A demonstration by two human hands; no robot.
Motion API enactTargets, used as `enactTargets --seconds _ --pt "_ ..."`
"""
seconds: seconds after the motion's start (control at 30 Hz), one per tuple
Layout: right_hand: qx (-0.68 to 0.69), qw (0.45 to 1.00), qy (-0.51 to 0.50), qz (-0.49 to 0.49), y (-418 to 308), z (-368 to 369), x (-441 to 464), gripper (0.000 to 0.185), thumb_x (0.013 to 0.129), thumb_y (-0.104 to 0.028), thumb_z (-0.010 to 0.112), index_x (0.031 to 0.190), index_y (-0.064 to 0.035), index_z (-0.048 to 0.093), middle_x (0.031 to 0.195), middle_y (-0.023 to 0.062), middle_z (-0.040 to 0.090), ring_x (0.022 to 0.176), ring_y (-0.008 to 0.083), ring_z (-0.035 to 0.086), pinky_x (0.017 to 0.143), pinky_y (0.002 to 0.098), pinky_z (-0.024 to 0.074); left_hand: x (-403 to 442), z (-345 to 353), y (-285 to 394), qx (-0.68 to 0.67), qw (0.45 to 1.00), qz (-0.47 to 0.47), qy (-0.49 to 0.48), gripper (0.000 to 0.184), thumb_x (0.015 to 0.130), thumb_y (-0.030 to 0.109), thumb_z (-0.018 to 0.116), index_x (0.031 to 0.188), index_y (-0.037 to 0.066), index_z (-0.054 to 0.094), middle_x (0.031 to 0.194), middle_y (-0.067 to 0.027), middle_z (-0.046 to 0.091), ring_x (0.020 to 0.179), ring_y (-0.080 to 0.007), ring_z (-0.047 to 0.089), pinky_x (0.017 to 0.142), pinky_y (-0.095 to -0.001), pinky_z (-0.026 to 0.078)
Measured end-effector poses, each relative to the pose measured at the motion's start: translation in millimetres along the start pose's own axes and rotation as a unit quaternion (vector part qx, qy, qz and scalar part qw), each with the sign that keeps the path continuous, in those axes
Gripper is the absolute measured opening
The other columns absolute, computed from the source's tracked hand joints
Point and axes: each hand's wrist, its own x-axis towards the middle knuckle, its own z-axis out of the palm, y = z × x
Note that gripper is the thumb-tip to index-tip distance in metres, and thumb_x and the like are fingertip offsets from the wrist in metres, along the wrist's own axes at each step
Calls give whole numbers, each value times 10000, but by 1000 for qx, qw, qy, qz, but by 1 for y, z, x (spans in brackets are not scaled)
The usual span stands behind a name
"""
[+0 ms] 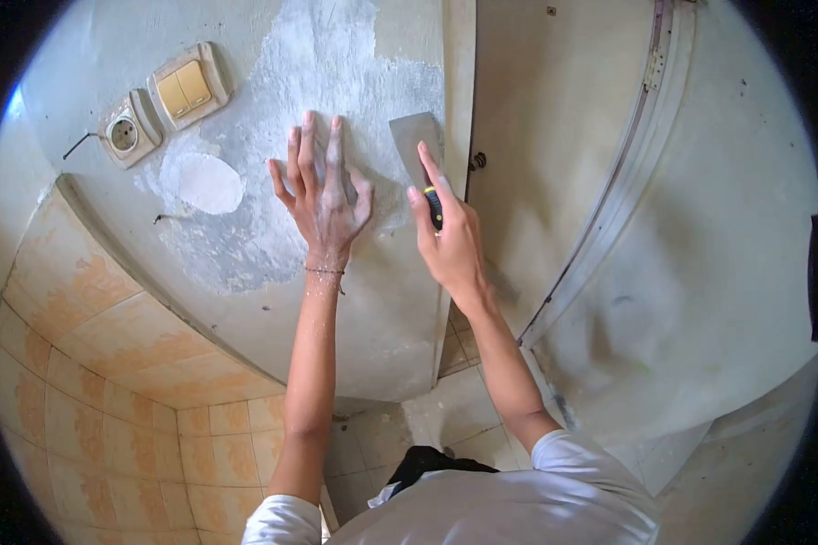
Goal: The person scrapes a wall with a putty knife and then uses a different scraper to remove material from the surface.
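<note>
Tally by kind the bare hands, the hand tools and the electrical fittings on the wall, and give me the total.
Hands: 2 (left hand spread against the wall, right hand holding the scraper)
Scraper: 1
Light switch unit: 1
Power socket: 1
Total: 5

Rough scraped wall [245, 263], glossy tiles [91, 400]

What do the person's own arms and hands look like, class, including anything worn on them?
Short white sleeves leave both forearms bare. The left hand has pale dust on it, with specks around a thin, dark bracelet at the wrist. The right hand is gloveless, its wrist unadorned.
</note>
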Motion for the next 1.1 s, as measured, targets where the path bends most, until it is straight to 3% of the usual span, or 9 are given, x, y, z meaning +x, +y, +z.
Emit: enactTargets --seconds 0.13,0.2,0.3,0.43,0.6,0.73,1.03,1.1 --pt "-3 999 41 -18 -10 6 10 537 1077 -219 500 1601 -188 384 897 247 681 731 393 653 686 472 519 -1 -5 1 -6 1000 -3 -7 762 794 299 589 1547 240 492 1644 -70 376 1536 -234 305 1285 -472 40" --pt "-21 993 86 -77 -12 9 17 543 1080 -224 487 1610 -224 367 837 256 656 689 411 651 648 501 508 -2 -4 1 -1 1000 -8 -8 762 793 299 592 1546 239 494 1644 -71 376 1536 -234 303 1285 -471 42" --pt "-63 992 70 -80 -26 3 23 545 1081 -226 486 1612 -227 362 805 271 635 665 414 641 626 502 504 -1 -2 0 -1 1000 -5 -6 764 788 299 599 1543 238 499 1642 -71 381 1537 -233 301 1285 -471 47" --pt "-103 992 41 -54 -39 -2 35 549 1082 -229 487 1614 -197 356 760 263 628 664 409 643 616 498 502 -1 -4 4 -16 1000 -10 4 757 777 296 608 1527 237 521 1636 -65 392 1535 -228 306 1285 -471 56" --pt "-102 988 73 -87 -41 3 45 550 1083 -232 487 1614 -176 353 646 228 599 608 407 634 578 494 489 0 -3 3 -5 1000 -14 -1 734 783 302 596 1512 239 542 1630 -58 404 1529 -220 316 1285 -471 64" --pt "-86 986 88 -109 -40 9 52 547 1083 -224 490 1612 -176 359 663 236 609 596 404 631 563 488 481 -2 0 1 18 1000 -16 0 714 802 319 576 1511 247 543 1625 -54 412 1524 -218 325 1285 -472 71" --pt "-74 994 52 -56 -50 2 54 529 1083 -214 490 1597 -142 385 625 227 603 591 396 637 579 490 488 -2 2 2 23 999 -23 0 699 822 371 575 1511 259 542 1629 -48 408 1525 -217 324 1285 -472 64" --pt "-46 988 118 -92 -47 5 58 489 1070 -169 514 1556 -195 471 608 209 443 497 297 409 540 401 416 -3 -1 4 13 1000 -21 -2 705 816 362 581 1513 260 540 1630 -48 407 1526 -217 322 1285 -471 62"
